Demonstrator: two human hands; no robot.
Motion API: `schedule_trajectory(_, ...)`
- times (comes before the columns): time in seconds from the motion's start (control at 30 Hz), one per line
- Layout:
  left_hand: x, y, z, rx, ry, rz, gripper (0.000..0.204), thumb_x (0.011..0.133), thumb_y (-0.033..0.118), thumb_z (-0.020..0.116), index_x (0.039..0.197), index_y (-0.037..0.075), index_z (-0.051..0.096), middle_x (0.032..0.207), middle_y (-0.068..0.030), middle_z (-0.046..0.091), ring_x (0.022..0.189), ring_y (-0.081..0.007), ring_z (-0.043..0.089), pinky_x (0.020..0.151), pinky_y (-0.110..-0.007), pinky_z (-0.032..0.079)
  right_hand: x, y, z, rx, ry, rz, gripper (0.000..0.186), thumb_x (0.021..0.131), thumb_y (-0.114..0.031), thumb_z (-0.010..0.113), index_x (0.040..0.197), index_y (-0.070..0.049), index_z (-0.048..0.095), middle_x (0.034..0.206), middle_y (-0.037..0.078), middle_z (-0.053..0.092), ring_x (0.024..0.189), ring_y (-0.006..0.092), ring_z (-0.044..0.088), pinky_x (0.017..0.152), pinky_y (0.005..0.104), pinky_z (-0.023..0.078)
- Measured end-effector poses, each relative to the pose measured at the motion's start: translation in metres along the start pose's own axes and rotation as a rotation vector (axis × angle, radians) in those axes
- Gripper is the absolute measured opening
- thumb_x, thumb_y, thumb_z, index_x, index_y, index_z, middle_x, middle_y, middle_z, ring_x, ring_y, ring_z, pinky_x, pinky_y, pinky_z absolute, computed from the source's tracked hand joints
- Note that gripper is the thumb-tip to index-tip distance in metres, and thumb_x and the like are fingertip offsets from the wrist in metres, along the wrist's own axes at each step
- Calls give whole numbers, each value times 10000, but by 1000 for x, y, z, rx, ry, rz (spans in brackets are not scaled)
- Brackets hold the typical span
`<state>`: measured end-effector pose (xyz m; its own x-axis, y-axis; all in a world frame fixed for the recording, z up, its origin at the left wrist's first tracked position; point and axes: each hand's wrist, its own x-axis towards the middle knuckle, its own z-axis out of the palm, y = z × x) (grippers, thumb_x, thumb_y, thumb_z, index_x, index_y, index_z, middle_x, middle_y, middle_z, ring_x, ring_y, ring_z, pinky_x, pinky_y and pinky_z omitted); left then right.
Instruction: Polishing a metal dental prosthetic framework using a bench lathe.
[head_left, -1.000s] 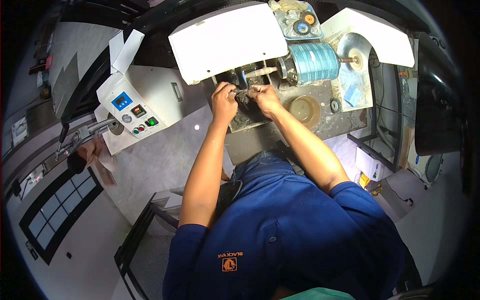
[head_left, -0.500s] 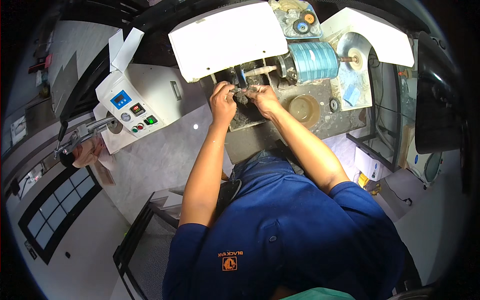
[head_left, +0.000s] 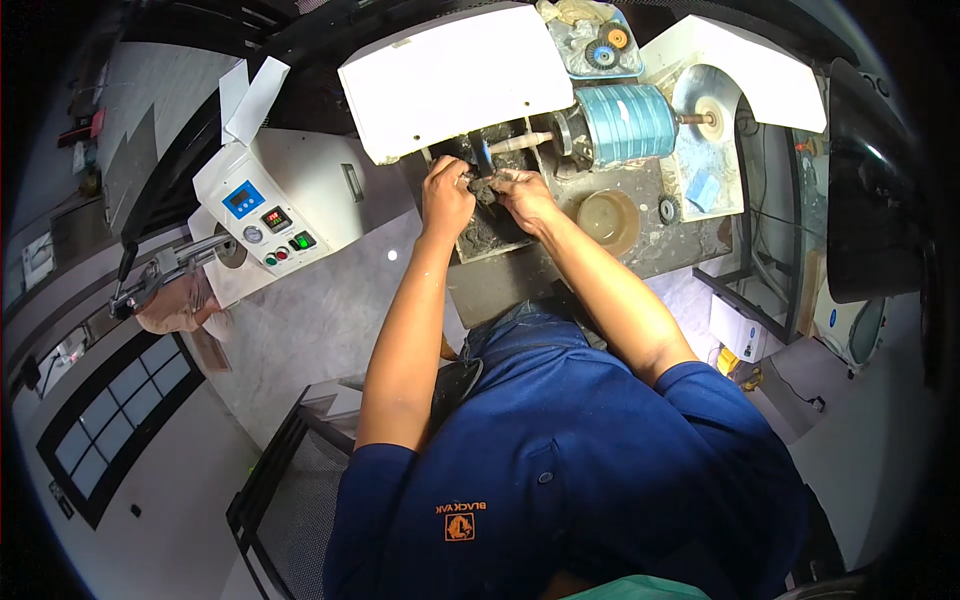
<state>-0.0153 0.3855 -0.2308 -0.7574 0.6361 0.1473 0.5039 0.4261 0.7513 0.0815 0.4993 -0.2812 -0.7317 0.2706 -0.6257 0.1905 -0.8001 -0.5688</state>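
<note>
Both of my hands work close together over a dark, grimy tray (head_left: 500, 230) below a white machine hood (head_left: 455, 70). My left hand (head_left: 447, 200) and my right hand (head_left: 530, 205) pinch a small grey, grimy piece (head_left: 485, 187), too small to name, between their fingertips. It sits just below a narrow wheel with a blue part (head_left: 484, 155) on a pale tapered spindle (head_left: 520, 140). The spindle leads to a blue cylindrical motor (head_left: 625, 125). A round bowl (head_left: 607, 220) of murky liquid stands beside my right hand.
A blue-rimmed tray (head_left: 630, 70) holds brush wheels. A metal disc (head_left: 705, 90) sits under the right hood. Left stand a white control box (head_left: 262, 220) and metal fitting (head_left: 180, 265), with a pinkish shape (head_left: 175, 305) I cannot make out. A black chair (head_left: 290, 470) is lower left.
My left hand has shifted slightly up toward the wheel; my grip on the small piece continues. The pinkish shape at the far left has changed outline.
</note>
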Motion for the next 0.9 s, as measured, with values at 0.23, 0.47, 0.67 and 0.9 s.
schedule_trajectory(0.23,-9,-1,-3,-114,103,61,207,671,-122,542,844,-24,599,857,-148,603,798,-344,605,717,-361,479,-8,-1,2,-63,-28,-23,43,834,-20,646,871,-17,668,876,61,684,753,129,623,674,254,487)
schedule_trajectory(0.47,-1,-5,2,-69,2,-58,154,672,-104,555,804,-29,578,815,-151,598,777,-345,602,702,-351,468,-1,0,-1,-61,20,-15,50,827,-21,650,869,-38,670,866,40,684,753,110,609,652,239,459)
schedule_trajectory(0.67,3,-4,2,13,-37,-59,145,665,-95,562,792,-29,583,800,-150,604,774,-349,605,693,-364,468,1,0,-2,-96,51,-16,44,822,-34,660,861,-49,676,831,13,682,728,82,590,608,223,422)
schedule_trajectory(0.9,-13,-1,0,-84,105,-39,189,672,-98,574,841,-26,620,864,-173,635,841,-353,629,766,-365,495,-1,-1,-3,-229,-51,-69,65,831,0,629,862,-29,679,833,34,684,706,94,599,600,218,434)
